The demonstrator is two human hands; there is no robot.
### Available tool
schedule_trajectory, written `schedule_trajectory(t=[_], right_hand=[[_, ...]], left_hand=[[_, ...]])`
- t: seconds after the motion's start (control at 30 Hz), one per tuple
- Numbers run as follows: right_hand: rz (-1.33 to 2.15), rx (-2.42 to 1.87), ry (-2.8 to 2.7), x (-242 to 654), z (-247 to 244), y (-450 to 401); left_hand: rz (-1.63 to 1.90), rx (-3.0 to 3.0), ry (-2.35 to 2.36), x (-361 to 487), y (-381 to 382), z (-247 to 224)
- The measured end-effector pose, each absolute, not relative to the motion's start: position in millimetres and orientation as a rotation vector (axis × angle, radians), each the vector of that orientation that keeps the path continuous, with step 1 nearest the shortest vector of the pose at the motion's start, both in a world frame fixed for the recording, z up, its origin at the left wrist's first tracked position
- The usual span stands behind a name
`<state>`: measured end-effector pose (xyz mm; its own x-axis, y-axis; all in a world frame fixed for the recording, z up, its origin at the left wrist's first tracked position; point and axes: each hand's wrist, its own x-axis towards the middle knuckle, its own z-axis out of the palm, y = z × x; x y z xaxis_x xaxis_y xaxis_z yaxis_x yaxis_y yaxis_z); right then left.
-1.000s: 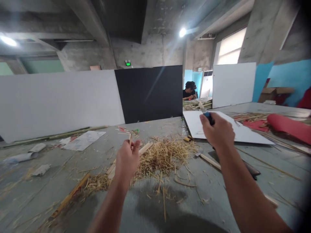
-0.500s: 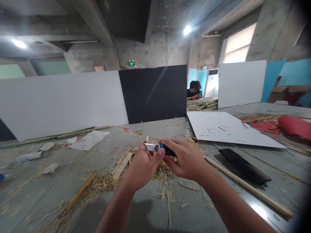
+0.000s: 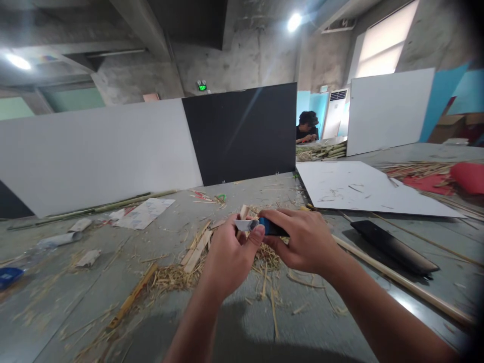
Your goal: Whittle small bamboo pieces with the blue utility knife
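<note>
so i've got both hands out over the shavings pile [image 3: 267,259] on the tabletop [image 3: 227,322]. my right grip [image 3: 306,239] is closed around the handle of a utility knife [image 3: 278,230], blue at the front and black further back, with the blade pointing over toward my left side. my left grip [image 3: 234,257] is curled shut on a pale wooden strip [image 3: 244,209], whose end pokes up just behind the blade. left thumb sits right by the front of the knife handle. can't really tell if the edge is actually biting into the wood, my fingers hide that bit. so knife and strip are both in my hands above the pile.

just left of the pile there are a few flat loose slats [image 3: 198,252], and nearer me on that same side a yellow stick [image 3: 133,296] lies at a slant. right of the pile there's a long pale rod [image 3: 401,287], then a black case [image 3: 393,247] past it. behind the pile a black panel [image 3: 245,133] stands upright, and behind it to the right a white board [image 3: 363,186] lies flat with scraps on it. way beyond the pile another person [image 3: 308,128] sits with head bowed.
</note>
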<state>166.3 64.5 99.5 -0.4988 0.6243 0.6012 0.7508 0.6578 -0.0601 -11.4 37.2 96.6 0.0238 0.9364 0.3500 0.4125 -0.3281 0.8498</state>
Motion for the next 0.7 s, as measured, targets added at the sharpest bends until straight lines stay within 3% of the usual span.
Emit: schedule_trajectory(t=[0.7], right_hand=[[-0.434,-1.279,-2.113,149.3,83.4,64.4]], left_hand=[[1.051,1.968,1.846,-17.6,43.4,94.2]])
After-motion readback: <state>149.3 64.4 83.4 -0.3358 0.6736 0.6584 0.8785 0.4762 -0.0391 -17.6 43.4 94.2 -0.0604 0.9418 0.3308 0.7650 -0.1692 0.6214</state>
